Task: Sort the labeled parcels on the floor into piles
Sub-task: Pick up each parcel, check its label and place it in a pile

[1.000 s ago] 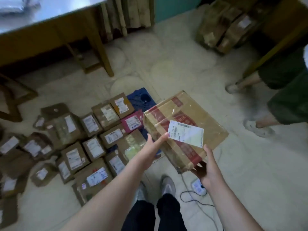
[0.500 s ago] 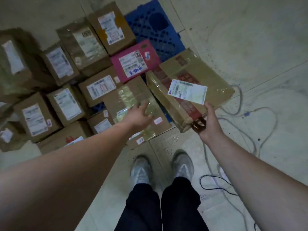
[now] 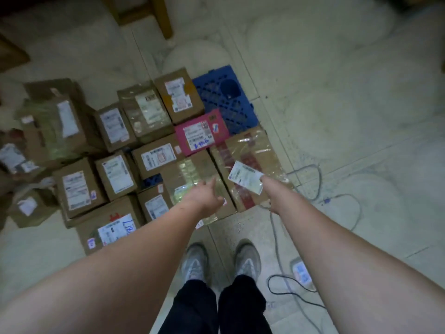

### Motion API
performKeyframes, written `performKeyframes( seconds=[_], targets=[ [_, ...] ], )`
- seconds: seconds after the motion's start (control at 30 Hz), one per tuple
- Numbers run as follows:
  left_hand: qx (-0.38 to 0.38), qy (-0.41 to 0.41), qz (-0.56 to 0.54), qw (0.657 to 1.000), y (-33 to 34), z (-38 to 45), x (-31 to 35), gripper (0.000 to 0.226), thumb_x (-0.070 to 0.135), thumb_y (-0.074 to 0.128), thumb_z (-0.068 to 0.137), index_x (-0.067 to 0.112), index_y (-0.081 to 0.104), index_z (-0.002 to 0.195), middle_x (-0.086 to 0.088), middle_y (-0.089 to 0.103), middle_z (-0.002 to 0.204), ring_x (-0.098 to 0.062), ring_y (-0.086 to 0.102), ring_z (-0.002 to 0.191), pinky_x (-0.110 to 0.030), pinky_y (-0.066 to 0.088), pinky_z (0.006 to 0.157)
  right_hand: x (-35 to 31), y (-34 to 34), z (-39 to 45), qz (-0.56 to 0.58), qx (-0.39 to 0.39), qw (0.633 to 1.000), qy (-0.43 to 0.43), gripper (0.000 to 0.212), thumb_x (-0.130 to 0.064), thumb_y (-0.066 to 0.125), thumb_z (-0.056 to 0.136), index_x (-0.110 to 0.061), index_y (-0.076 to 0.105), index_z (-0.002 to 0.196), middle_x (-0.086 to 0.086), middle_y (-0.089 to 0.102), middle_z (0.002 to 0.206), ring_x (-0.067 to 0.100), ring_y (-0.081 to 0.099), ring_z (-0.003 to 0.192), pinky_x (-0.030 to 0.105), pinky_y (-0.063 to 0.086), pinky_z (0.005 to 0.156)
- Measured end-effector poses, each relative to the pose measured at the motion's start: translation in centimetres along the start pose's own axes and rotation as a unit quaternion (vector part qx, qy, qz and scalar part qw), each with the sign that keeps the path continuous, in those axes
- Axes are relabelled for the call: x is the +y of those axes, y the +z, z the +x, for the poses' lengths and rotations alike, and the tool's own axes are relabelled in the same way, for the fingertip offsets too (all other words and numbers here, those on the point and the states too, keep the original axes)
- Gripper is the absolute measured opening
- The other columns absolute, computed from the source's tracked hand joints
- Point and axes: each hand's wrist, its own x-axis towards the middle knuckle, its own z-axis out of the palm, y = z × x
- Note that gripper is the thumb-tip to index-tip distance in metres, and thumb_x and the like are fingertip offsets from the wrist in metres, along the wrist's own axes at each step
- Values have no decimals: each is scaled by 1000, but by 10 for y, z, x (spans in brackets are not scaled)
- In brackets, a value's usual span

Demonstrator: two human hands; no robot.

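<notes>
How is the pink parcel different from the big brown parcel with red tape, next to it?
The pink parcel is bright pink and smaller; the big brown parcel is plain cardboard, larger, wrapped in clear and red tape. The pink parcel's label lies flat; the brown parcel's white label sits skewed near the right hand. Both rest on the floor pile, label up.

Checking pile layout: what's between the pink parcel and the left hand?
Head view: a tape-wrapped cardboard parcel lies between the pink parcel and the left hand.
</notes>
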Motion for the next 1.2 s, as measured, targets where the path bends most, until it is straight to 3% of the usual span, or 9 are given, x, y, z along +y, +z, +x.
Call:
performKeyframes(
  seconds=[0.03,0.1,0.23,0.43,0.63,0.8,0.9,1.03,1.2],
  targets=[
    [9,-6,-14,1000,-21,-27,7,78,45,51,95,29,5,157,-11,17,163,-32,30,144,-42,34,114,-20,-1,-35,-3,2,1000,-19,40,-37,42,102,-4,65,98,14,64,108,26,60,82,24,53,70],
    [37,-9,-37,999,-67,-87,21,77,44,51,94,29,8,157,-11,19,162,-31,30,144,-41,35,114,-59,-3,-113,-65,39,994,-79,51,-43,43,99,0,64,116,14,66,107,28,63,80,28,51,67],
    [115,0,-57,992,-157,-214,33,72,45,48,94,26,16,156,-11,33,156,-30,41,137,-38,42,107,-114,11,-278,-225,129,927,-271,64,-49,38,97,-12,38,149,16,44,148,36,46,130,43,41,105],
    [215,-6,27,976,-259,-402,1,70,45,49,95,23,21,155,-14,41,149,-34,43,133,-42,39,109,-149,63,-498,-360,137,801,-457,66,-55,34,97,-16,35,151,15,36,154,38,30,141,49,29,114],
    [325,-75,-15,943,-313,-573,-61,70,49,47,97,33,14,156,-6,30,157,-30,42,136,-48,40,109,-153,142,-696,-423,120,675,-592,69,-62,32,96,-16,40,147,14,41,150,38,33,139,53,31,112],
    [429,-130,-34,893,-317,-701,-154,70,52,45,97,32,14,156,-8,40,150,-32,47,131,-48,44,103,-115,234,-826,-461,85,579,-667,70,-63,33,94,-19,39,149,12,52,144,34,50,127,42,45,97],
    [450,-191,-27,872,-296,-757,-228,69,52,42,97,26,17,156,-11,42,148,-34,45,132,-47,45,100,-81,300,-873,-484,72,531,-691,69,-59,34,96,-16,37,150,12,44,151,35,42,135,46,39,108],
    [454,-271,-32,848,-245,-819,-337,66,55,44,94,25,31,151,-10,47,147,-32,47,130,-48,44,99,-14,401,-915,-483,28,526,-700,71,-61,33,98,-13,35,150,16,45,147,35,45,132,44,41,103],
    [385,-376,-68,840,-180,-880,-465,63,57,42,95,22,40,147,-10,46,147,-31,46,132,-47,43,100,83,523,-937,-512,-39,484,-708,77,-69,26,96,-18,27,154,17,37,153,40,37,138,54,37,109]
  ],
)
